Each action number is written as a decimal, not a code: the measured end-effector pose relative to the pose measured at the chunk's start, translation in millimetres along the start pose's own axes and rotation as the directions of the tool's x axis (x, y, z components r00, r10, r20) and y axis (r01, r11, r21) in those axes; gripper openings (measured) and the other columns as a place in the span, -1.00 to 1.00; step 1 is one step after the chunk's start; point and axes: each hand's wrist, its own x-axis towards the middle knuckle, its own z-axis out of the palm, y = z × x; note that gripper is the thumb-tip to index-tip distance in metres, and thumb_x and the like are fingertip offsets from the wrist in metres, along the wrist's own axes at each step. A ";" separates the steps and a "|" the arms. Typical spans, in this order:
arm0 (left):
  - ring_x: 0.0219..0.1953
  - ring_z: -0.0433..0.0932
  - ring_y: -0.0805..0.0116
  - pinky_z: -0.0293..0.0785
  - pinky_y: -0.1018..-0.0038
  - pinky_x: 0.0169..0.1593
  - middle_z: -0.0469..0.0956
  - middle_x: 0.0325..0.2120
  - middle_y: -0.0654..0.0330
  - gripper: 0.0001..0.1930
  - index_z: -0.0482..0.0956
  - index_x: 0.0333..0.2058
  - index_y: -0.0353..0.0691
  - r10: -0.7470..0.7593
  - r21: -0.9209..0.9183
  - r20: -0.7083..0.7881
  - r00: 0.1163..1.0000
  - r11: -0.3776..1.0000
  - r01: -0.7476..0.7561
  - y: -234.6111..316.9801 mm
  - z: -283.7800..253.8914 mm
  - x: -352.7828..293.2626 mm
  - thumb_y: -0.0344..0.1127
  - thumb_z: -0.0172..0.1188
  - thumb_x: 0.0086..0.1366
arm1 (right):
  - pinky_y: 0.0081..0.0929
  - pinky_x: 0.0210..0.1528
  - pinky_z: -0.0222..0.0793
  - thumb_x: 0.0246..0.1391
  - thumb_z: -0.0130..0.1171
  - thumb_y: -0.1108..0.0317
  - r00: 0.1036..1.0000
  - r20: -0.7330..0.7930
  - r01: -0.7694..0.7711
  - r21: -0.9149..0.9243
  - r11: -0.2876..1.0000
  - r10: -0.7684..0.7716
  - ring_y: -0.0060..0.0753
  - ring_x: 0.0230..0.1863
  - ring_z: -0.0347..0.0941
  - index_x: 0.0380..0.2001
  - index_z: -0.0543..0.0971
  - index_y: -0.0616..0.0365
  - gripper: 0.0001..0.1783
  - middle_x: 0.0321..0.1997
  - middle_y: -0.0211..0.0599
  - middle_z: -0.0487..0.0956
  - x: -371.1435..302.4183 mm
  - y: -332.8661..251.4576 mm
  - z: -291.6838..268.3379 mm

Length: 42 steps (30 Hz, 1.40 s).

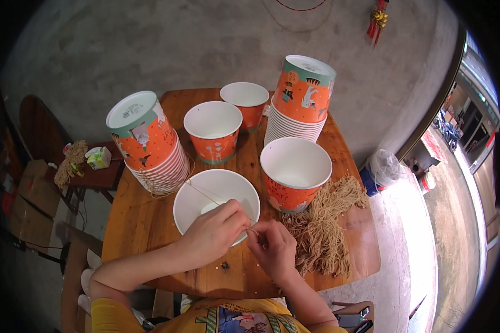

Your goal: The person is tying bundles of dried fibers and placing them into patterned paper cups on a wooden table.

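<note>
My left hand (219, 228) and my right hand (273, 247) meet over the near right rim of a white-lined paper bucket (186, 208). Both are closed, fingers pinching a thin tan string (204, 192). From my left hand the string runs up across that bucket toward a stack of upside-down orange paper buckets (144, 141) on the left, where loose strands hang at the rims. The exact knot or loop at my fingertips is too small to make out. To the right of my right hand lies a big heap of tan strings (328, 233), beside an upright orange bucket (295, 166).
Two more upright buckets, one nearer (213, 125) and one farther (245, 100), stand on the wooden table (150, 238). A tall upside-down bucket stack (303, 100) rises at the back right. Left is a small side table (97, 176); right, a lined bin (380, 171).
</note>
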 end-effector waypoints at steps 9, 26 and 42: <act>-0.32 0.55 0.18 0.47 0.37 -0.27 0.50 -0.38 0.14 -0.91 0.45 -0.29 -0.25 -0.164 -0.190 -0.033 0.986 0.970 0.155 0.7 5.0 -2.5 -0.46 0.16 0.24 | -0.49 -0.57 0.30 -0.13 0.35 0.52 0.979 -0.060 0.188 -0.095 0.978 -0.194 -0.42 -0.61 0.35 -0.45 0.49 0.08 -0.78 -0.61 -0.44 0.40 0.5 4.3 2.5; -0.33 0.46 0.54 0.44 0.54 -0.19 0.47 -0.38 0.29 -0.79 0.30 -0.18 -0.24 -0.298 -0.564 0.105 0.949 0.768 0.304 -4.9 8.0 1.5 -0.50 0.14 0.28 | -0.66 -0.47 0.34 0.05 0.29 0.49 0.974 0.000 -0.218 0.280 0.935 0.228 -0.64 -0.53 0.40 -0.39 0.53 0.21 -0.88 -0.48 -0.41 0.53 -8.4 4.2 4.8; -0.27 0.51 0.49 0.44 0.49 -0.09 0.53 -0.36 0.24 -0.75 0.33 -0.10 -0.27 -0.346 -0.537 0.188 0.919 0.748 0.391 -0.1 2.2 6.3 -0.45 0.15 0.29 | -0.80 -0.46 0.18 0.18 0.19 0.43 0.909 0.101 -0.398 0.503 0.768 0.405 -0.87 -0.49 0.22 -0.30 0.53 0.23 -0.90 -0.47 -0.67 0.44 -8.1 4.1 5.3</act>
